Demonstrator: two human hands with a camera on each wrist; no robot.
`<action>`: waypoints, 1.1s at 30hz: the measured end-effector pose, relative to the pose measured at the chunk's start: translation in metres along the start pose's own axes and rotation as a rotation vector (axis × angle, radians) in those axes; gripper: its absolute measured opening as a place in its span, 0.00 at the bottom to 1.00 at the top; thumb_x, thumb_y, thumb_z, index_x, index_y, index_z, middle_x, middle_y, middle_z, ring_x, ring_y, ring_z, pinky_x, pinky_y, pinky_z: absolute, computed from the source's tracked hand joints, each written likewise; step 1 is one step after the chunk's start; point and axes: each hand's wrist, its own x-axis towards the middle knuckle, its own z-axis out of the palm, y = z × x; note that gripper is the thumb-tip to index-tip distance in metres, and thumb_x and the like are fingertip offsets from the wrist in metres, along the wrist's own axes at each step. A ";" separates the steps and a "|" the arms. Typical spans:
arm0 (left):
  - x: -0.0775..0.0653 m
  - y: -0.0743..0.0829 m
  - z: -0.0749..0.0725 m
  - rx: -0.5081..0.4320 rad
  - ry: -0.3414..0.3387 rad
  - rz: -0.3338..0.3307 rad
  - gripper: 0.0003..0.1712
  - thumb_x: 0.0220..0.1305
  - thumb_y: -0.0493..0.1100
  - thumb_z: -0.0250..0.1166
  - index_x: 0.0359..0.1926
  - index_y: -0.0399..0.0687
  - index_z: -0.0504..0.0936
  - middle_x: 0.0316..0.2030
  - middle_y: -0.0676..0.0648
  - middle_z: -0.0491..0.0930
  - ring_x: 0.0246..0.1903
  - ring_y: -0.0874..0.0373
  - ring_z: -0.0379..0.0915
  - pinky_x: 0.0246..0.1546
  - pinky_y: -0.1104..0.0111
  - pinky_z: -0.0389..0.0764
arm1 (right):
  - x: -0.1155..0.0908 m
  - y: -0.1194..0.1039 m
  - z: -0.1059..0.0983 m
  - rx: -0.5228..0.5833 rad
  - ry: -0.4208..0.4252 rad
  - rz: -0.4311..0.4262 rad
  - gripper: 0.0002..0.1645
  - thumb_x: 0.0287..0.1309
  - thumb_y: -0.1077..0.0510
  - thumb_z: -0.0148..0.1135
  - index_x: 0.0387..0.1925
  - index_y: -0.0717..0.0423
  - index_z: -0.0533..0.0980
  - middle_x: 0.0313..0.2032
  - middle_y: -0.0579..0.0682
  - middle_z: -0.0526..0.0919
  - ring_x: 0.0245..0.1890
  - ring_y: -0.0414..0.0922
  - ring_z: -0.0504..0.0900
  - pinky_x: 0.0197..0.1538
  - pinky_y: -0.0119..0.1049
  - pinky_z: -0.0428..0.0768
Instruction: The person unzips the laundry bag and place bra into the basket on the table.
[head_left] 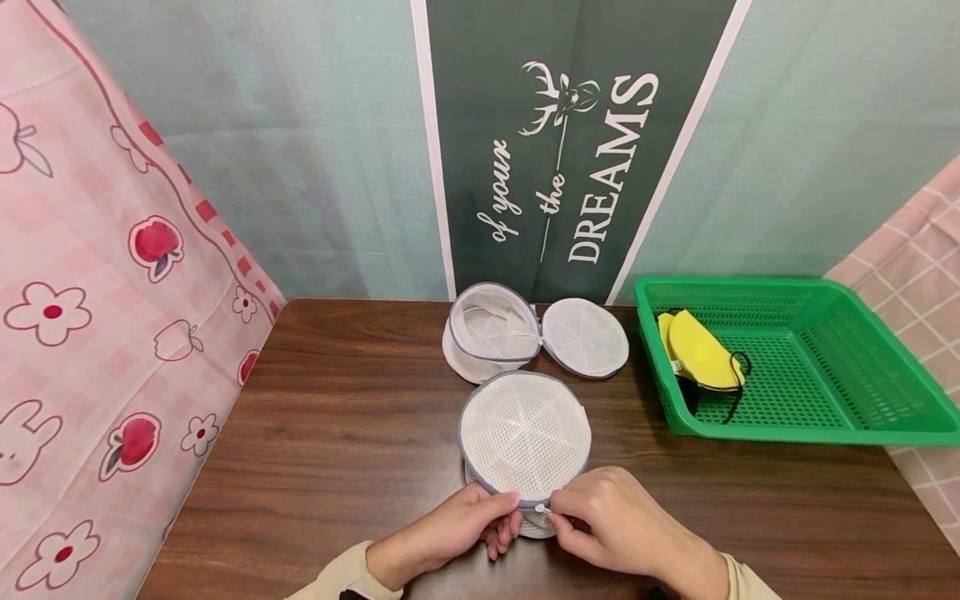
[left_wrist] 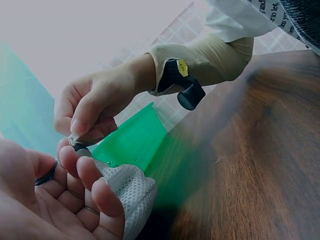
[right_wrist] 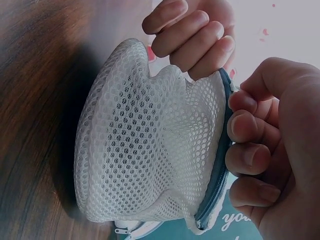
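A white mesh laundry bag [head_left: 525,433] with a round top and a grey zipper edge stands at the front middle of the table. My left hand [head_left: 480,521] grips its near left rim, thumb on top. At the near edge, my right hand [head_left: 622,521] pinches the small white zipper pull [head_left: 542,508]. Seen by the right wrist camera, the mesh side [right_wrist: 135,135] sags in folds below the blue-grey zipper [right_wrist: 220,165]. Behind it sits a second mesh bag [head_left: 487,325], unzipped, its round lid [head_left: 585,337] folded out to the right.
To the right stands a green plastic basket [head_left: 750,431] with a yellow folded item [head_left: 701,350] and black cord inside its left end. A brown wooden table [head_left: 337,417] lies under everything. Printed cloths hang behind and at both sides.
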 end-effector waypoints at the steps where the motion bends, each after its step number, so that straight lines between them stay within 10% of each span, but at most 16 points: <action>1: 0.000 0.000 0.000 0.001 0.001 0.000 0.30 0.79 0.45 0.50 0.38 0.11 0.68 0.20 0.56 0.72 0.21 0.69 0.68 0.23 0.79 0.72 | 0.000 0.000 0.000 -0.002 0.002 -0.001 0.21 0.49 0.61 0.67 0.17 0.39 0.64 0.17 0.32 0.58 0.19 0.25 0.56 0.24 0.17 0.57; 33: -0.002 -0.001 -0.002 0.016 -0.024 0.016 0.27 0.77 0.42 0.50 0.30 0.15 0.62 0.19 0.55 0.67 0.20 0.66 0.64 0.26 0.77 0.70 | -0.016 0.012 -0.014 -0.101 0.046 0.085 0.20 0.42 0.61 0.66 0.15 0.39 0.64 0.18 0.31 0.56 0.20 0.27 0.54 0.24 0.18 0.53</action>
